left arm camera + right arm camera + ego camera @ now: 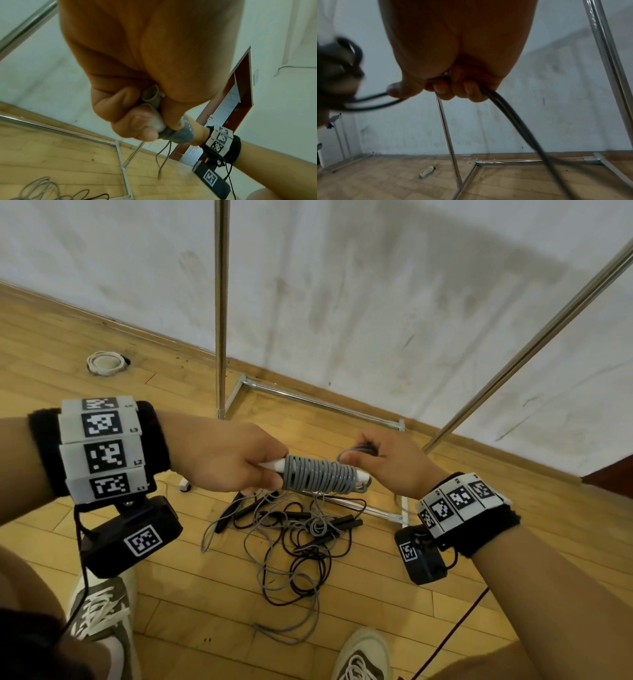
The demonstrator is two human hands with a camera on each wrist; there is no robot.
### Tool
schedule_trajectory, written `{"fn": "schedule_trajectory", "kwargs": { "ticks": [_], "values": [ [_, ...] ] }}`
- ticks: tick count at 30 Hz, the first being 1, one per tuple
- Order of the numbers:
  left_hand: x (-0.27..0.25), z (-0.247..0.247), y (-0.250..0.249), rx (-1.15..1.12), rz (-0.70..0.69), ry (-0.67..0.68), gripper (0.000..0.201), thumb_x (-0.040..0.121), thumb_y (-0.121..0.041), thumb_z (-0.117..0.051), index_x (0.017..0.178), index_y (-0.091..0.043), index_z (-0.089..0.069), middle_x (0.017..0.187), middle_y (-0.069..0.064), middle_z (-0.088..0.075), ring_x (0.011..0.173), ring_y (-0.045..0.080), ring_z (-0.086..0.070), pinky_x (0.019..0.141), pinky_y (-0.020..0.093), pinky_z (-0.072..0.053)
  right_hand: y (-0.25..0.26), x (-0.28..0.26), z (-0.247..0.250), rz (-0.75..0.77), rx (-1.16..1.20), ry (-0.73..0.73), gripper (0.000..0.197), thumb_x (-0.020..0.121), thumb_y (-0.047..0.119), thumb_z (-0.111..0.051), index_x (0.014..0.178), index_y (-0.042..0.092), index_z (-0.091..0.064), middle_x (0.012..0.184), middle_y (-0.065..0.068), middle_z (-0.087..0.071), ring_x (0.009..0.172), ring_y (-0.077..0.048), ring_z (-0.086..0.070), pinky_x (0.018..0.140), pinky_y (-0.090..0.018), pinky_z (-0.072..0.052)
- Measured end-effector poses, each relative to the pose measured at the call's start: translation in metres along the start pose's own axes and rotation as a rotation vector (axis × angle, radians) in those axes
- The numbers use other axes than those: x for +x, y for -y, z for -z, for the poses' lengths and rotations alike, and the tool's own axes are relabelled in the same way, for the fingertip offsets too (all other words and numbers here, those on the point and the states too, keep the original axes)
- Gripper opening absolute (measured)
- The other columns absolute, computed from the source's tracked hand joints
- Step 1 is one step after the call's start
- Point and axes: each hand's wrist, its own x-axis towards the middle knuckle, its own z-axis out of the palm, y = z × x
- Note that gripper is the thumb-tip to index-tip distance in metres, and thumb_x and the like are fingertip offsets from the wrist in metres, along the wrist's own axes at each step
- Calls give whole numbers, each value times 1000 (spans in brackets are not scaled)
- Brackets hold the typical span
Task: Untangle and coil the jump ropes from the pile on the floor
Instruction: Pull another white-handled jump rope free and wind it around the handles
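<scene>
Wooden floorboards (191, 590) ran up to a scuffed white wall (376, 285), with a chrome garment rack (221, 302) standing against it and a tangled pile of grey and black jump ropes (291, 535) lying on the floor between the person's sneakers. Above the pile, the left hand (226, 460) was clenched round the white handles (274, 465) of a grey jump rope, its cord wound in a tight grey coil (320, 474) about them. The right hand (387, 463) gripped the loose grey cord (513, 111) at the coil's far end, fingers curled round it.
</scene>
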Motion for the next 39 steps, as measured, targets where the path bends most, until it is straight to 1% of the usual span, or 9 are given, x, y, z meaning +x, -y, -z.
{"fn": "schedule_trajectory", "kwargs": {
  "ticks": [3,10,14,19,24,29,34,36,39],
  "values": [
    [5,-4,1,114,56,17,23,100,-37,-48,80,-27,-49,70,-5,-57,60,10,-51,63,31,-47,6,0,4,-10,54,-65,27,85,43,-69,73,26,-53,63,10,-55,53,-5,-42,52,-20,-37],
    [17,-1,5,183,154,-92,23,102,-35,-45,80,-26,-45,73,-2,-55,58,9,-52,54,23,-41,31,-1,9,-129,375,-123,29,100,27,-49,78,14,-64,54,11,-50,46,-3,-40,54,-27,-33],
    [17,10,10,128,171,-252,21,101,-33,-46,83,-21,-47,74,0,-55,62,14,-51,56,27,-38,40,-4,14,-143,723,-106,25,103,10,-41,93,0,-62,58,-3,-52,43,-7,-35,45,-21,-28],
    [16,16,12,84,155,-401,22,101,-31,-47,86,-15,-49,73,4,-58,61,18,-52,56,32,-42,44,-5,9,-61,957,-44,29,100,-7,-35,110,0,-61,76,-9,-67,58,-12,-46,58,-23,-40],
    [10,17,9,18,102,-413,21,100,-31,-47,86,-15,-50,77,5,-61,65,23,-57,61,39,-48,38,-7,-1,-24,998,-10,23,97,-3,-46,106,3,-66,87,-12,-72,67,-11,-59,62,-21,-48],
    [5,18,4,-90,41,-420,19,99,-27,-50,82,-19,-53,68,-5,-59,54,3,-51,54,17,-37,33,-7,-9,-39,1023,-15,20,91,18,-57,99,4,-70,83,-13,-72,63,-13,-62,58,-22,-50],
    [1,20,3,-149,-8,-382,18,98,-26,-51,81,-19,-53,59,-11,-57,50,2,-48,53,17,-37,26,-5,-15,-68,877,-19,38,83,48,-62,86,14,-77,63,-11,-64,43,-12,-43,42,-20,-34],
    [-1,20,4,-132,-22,-345,18,97,-27,-50,81,-20,-52,59,-14,-57,50,4,-48,52,17,-38,24,-5,-18,-46,793,-11,33,87,48,-59,82,21,-78,65,-15,-59,46,-11,-37,45,-20,-31],
    [-4,19,5,-131,-47,-298,19,98,-26,-51,79,-23,-50,59,-15,-56,50,5,-48,52,17,-39,20,-5,-16,45,651,57,34,99,23,-55,74,36,-75,96,-25,-66,58,-15,-39,58,-25,-37]
  ]
}}
